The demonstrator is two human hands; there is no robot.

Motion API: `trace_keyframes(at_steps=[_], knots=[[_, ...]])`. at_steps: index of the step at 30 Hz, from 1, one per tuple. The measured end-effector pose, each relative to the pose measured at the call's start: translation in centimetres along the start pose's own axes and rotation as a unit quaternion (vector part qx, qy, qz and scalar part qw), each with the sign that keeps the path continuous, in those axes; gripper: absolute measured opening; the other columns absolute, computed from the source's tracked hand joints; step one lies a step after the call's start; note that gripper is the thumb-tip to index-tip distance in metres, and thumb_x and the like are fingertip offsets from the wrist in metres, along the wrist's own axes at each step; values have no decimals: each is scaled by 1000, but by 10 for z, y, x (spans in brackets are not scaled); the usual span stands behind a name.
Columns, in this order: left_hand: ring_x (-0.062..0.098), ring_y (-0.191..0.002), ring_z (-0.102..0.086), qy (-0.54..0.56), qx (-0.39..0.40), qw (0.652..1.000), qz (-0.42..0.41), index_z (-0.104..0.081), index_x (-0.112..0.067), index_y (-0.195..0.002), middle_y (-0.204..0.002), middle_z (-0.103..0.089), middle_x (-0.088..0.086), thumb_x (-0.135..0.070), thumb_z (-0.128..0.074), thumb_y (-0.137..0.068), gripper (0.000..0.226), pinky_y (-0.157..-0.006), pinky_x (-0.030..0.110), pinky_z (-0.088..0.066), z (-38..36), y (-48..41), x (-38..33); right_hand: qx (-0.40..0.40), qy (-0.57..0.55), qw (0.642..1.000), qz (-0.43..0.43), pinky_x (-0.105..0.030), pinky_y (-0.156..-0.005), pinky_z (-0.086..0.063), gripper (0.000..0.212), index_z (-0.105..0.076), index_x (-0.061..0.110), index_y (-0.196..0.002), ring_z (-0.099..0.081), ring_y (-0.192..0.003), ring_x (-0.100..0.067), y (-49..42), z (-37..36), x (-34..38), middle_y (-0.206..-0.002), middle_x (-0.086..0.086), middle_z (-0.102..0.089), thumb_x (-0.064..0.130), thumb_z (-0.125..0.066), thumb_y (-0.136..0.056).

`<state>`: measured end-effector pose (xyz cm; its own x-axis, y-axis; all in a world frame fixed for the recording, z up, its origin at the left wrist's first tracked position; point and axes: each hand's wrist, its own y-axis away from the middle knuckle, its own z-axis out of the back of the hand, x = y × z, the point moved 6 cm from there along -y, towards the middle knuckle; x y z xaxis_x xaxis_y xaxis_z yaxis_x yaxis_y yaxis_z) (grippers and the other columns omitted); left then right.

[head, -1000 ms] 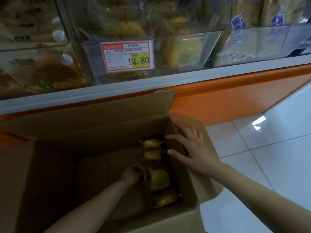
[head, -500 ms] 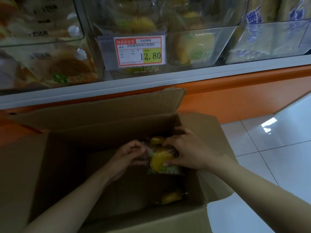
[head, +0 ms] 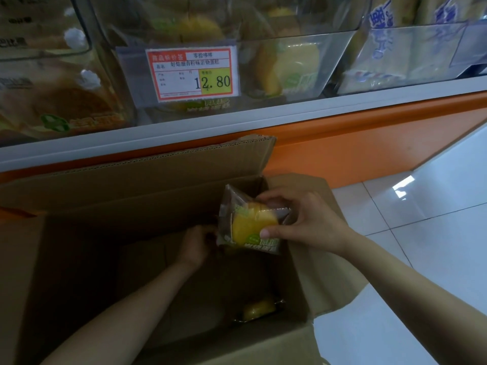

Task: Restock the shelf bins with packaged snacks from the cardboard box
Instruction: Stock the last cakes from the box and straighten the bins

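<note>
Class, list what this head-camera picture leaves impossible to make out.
All head view.
Left hand: fingertips behind the clear-wrapped yellow cake packet that the right hand pinches; grip unclear.
Brown cardboard box: floor dark, partly blocked by its near wall.
Red-bordered price label: small print blurred.

dim, soft-focus wide-angle view; window glare on floor tiles [head: 403, 187]

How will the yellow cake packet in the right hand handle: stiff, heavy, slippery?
Probably light: the right hand holds the packet by thumb and fingertips alone. The wrapper looks glossy and crinkled, so likely floppy at its edges and a bit slippery. The cake inside seems soft; a hard squeeze could crush it.
</note>
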<state>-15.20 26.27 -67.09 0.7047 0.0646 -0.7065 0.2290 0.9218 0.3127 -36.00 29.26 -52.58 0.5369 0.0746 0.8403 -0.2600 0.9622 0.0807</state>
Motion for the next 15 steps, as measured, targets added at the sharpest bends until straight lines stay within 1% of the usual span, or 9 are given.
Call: trace_keyframes(at_steps=[2, 3, 4, 5, 7, 8, 12, 14, 15], knots=[[24, -97, -64, 51, 32, 998, -29, -69, 0, -96, -98, -69, 12, 6, -59, -87, 14, -70, 13, -45, 2, 2, -3, -12, -23, 1000, -6, -22, -75, -57, 62, -61, 32, -115, -64, -101, 1, 2, 4, -1, -110, 13, -67, 57, -78, -60], [27, -96, -66, 82, 48, 995, -44, -67, 2, -96, -98, -69, 12, 4, -60, -88, 12, -70, 16, -50, 6, 4, -6, -21, -34, 999, -9, -27, -77, -58, 61, -62, 30, -113, -64, -102, -1, 3, 6, -1, -110, 12, -67, 54, -79, -61], [26, -95, -66, 107, 58, 991, -53, -66, 0, -96, -97, -70, 11, 0, -60, -89, 9, -72, 23, -53, 12, 7, -7, -31, -44, 999, -10, -33, -79, -58, 60, -63, 27, -112, -64, -103, -3, 3, 9, 0, -109, 11, -67, 50, -80, -61], [21, -92, -67, 123, 59, 989, -62, -66, -6, -92, -94, -70, 5, -6, -60, -91, 7, -73, 29, -53, 19, 11, -10, -38, -52, 998, -7, -39, -81, -58, 59, -63, 24, -112, -64, -104, -6, 3, 13, 2, -109, 9, -67, 47, -82, -61], [6, -88, -65, 137, 46, 986, -86, -63, -19, -80, -85, -69, -5, -17, -61, -91, 10, -75, 26, -48, 40, 20, -19, -44, -71, 997, 0, -47, -80, -57, 60, -63, 20, -111, -64, -106, -11, 3, 20, 7, -111, 4, -67, 46, -83, -60], [4, -88, -65, 142, 40, 984, -95, -62, -21, -78, -86, -70, -5, -22, -61, -90, 12, -76, 25, -48, 52, 26, -26, -43, -80, 996, 1, -49, -80, -57, 59, -62, 21, -110, -64, -107, -12, 4, 24, 11, -111, 4, -68, 45, -83, -60], [16, -80, -69, 174, -8, 976, -135, -61, -25, -79, -86, -71, 4, -31, -60, -88, 11, -69, 30, -54, 109, 57, -62, -62, -104, 993, 13, -52, -90, -52, 56, -62, 22, -109, -66, -105, -14, 7, 54, 37, -108, 4, -70, 35, -85, -60], [16, -75, -69, 184, -40, 967, -168, -61, -23, -80, -83, -71, 4, -31, -59, -88, 11, -64, 25, -55, 138, 73, -84, -84, -104, 990, 39, -46, -90, -54, 58, -63, 23, -107, -66, -103, -14, 9, 77, 58, -107, 5, -70, 36, -88, -57], [14, -72, -69, 184, -59, 963, -188, -61, -24, -79, -81, -72, 3, -29, -59, -88, 10, -61, 20, -53, 152, 81, -96, -94, -105, 988, 58, -39, -87, -56, 57, -64, 25, -105, -66, -102, -13, 10, 90, 70, -107, 6, -70, 37, -90, -56]])
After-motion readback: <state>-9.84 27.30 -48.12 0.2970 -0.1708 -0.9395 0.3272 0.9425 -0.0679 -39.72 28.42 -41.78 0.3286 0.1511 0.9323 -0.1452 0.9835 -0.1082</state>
